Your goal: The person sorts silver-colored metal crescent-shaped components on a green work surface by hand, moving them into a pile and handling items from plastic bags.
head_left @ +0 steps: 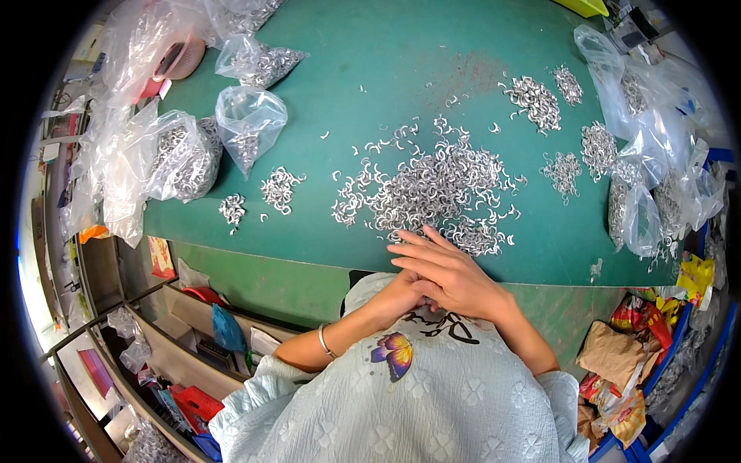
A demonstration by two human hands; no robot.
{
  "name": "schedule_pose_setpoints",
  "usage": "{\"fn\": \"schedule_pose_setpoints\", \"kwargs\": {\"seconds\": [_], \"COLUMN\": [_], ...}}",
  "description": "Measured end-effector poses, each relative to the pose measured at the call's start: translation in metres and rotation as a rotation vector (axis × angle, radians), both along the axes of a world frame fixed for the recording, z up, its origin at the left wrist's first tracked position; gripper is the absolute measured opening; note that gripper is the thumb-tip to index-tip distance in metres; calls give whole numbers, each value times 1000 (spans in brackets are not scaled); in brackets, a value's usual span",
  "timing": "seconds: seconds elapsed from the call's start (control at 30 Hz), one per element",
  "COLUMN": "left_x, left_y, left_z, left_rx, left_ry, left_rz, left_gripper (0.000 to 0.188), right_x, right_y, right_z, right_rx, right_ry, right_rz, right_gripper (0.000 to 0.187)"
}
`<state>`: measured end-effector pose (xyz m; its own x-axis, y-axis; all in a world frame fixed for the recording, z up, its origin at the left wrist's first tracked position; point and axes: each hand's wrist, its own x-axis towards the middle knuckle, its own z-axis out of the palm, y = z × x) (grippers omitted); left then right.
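Both my hands rest together at the table's near edge, in front of my light shirt. My right hand point(457, 281) lies over the left one, its fingers stretched out, slightly apart and pointing left. Beneath it is my left hand point(398, 297), with a silver bangle point(326, 340) on the wrist; its fingers are mostly hidden. Just beyond the hands spreads a big loose heap of small curved silvery metal pieces point(436, 187). My right fingertips reach its near edge. I see nothing held in the right hand.
Smaller piles of metal pieces point(282, 190) point(534, 103) lie on the green table point(332, 85). Clear plastic bags of pieces point(185, 158) crowd the left, and more bags point(641, 201) the right. Below are a shelf unit point(185, 339) and a brown paper bag point(617, 355).
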<state>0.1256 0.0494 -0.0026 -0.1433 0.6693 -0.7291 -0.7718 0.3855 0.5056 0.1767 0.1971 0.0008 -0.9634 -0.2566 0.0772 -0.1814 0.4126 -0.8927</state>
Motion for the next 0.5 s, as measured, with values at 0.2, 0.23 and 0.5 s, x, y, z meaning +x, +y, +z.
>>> {"fn": "schedule_pose_setpoints", "kwargs": {"seconds": [0.2, 0.23, 0.5], "left_x": [1, 0, -6], "left_y": [-5, -6, -1], "left_z": [-15, -17, -6], "left_rx": [102, 148, 207], "left_ry": [13, 15, -121], "left_rz": [82, 94, 107], "left_gripper": [16, 17, 29], "right_x": [-3, -1, 3], "right_y": [-4, -3, 5], "right_z": [-1, -2, 4], "right_rx": [-161, -220, -132], "right_ry": [74, 69, 50], "right_rz": [-149, -198, -540], "right_gripper": [30, 29, 31]}}
